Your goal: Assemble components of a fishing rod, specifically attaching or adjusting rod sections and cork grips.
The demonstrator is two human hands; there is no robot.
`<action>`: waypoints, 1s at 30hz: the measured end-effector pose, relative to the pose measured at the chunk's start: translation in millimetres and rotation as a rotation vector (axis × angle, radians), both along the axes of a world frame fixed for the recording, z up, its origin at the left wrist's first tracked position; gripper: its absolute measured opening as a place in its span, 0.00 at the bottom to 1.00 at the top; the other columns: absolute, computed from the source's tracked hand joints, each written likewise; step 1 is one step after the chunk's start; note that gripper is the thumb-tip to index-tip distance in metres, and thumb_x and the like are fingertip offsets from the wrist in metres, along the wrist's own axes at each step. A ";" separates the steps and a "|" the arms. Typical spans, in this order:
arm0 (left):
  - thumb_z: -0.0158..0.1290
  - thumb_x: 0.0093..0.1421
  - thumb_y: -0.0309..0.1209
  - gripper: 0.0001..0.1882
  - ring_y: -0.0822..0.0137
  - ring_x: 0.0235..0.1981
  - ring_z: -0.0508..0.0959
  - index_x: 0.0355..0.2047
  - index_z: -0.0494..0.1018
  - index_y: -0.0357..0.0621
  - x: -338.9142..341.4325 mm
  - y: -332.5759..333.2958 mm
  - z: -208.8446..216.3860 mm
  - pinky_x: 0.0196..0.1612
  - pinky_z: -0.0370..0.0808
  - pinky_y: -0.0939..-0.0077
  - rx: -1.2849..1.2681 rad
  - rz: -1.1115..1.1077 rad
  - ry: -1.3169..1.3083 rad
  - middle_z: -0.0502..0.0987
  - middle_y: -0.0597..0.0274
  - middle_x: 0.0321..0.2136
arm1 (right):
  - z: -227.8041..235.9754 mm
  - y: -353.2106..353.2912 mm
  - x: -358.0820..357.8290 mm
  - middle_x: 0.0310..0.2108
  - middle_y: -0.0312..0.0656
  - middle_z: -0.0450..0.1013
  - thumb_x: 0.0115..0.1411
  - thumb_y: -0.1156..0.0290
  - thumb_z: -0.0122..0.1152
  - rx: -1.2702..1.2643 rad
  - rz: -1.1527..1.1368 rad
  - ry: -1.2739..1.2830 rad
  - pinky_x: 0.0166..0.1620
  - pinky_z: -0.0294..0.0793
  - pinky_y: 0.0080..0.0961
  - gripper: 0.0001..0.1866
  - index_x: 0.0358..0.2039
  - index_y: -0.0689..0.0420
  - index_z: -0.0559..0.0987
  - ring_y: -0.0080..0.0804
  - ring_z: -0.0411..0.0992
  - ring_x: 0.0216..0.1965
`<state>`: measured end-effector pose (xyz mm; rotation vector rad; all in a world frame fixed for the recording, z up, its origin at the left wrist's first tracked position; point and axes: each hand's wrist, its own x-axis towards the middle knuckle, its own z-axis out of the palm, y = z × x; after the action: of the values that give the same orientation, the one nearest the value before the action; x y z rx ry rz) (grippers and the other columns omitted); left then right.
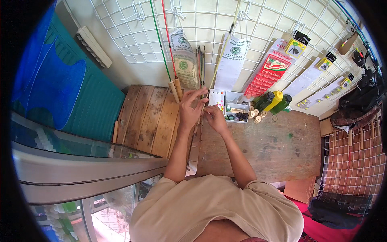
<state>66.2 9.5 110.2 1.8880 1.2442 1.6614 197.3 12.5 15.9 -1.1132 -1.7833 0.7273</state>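
Beige shirt (217, 205) is filling lower centre; mid-frame, the right hand (215, 117) is apparently pinching a thin yellow rod (219, 66); the left hand (191, 109) is showing spread fingers, grip unclear. Work seems underway, unfinished.

So the head cam is a wide fisheye, the left one of a side-by-side pair, and it's riding on the person's head — looking down and a bit forward. It's sitting closest to the beige shirt (213, 205), which is filling the bottom edge, while the left hand (191, 108) and right hand (215, 119) are showing farther off, around mid-frame. It's viewing the wooden table (260, 151) from above and catching the wall grid (205, 28) up top — straight lines are bowing toward the dark round rim.
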 end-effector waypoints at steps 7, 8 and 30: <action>0.60 0.52 0.24 0.15 0.62 0.42 0.75 0.42 0.78 0.43 -14.9 -0.8 -70.9 0.47 0.71 0.68 -0.211 -0.128 -0.059 0.80 0.60 0.38 | 66.6 -6.7 8.0 0.32 0.43 0.77 0.54 0.81 0.58 0.100 -0.003 0.046 0.44 0.69 0.30 0.11 0.38 0.58 0.82 0.37 0.70 0.36; 0.60 0.52 0.24 0.15 0.62 0.42 0.75 0.42 0.78 0.43 -14.7 -5.0 -74.9 0.47 0.71 0.68 -0.212 -0.129 -0.058 0.80 0.60 0.38 | 76.3 -7.9 8.4 0.32 0.43 0.77 0.54 0.80 0.59 0.130 -0.020 0.065 0.43 0.69 0.29 0.12 0.39 0.57 0.82 0.36 0.70 0.36; 0.63 0.50 0.25 0.08 0.67 0.38 0.76 0.33 0.82 0.45 47.9 -22.9 -41.0 0.40 0.73 0.74 -0.159 -0.234 -0.168 0.79 0.60 0.29 | 52.4 -51.4 71.7 0.36 0.45 0.77 0.53 0.75 0.63 -0.090 -0.005 -0.025 0.47 0.69 0.35 0.12 0.39 0.58 0.80 0.42 0.71 0.40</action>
<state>114.1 -13.4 69.1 1.6895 1.0150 1.5158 269.0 -38.9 68.3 -1.1903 -1.7833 0.8003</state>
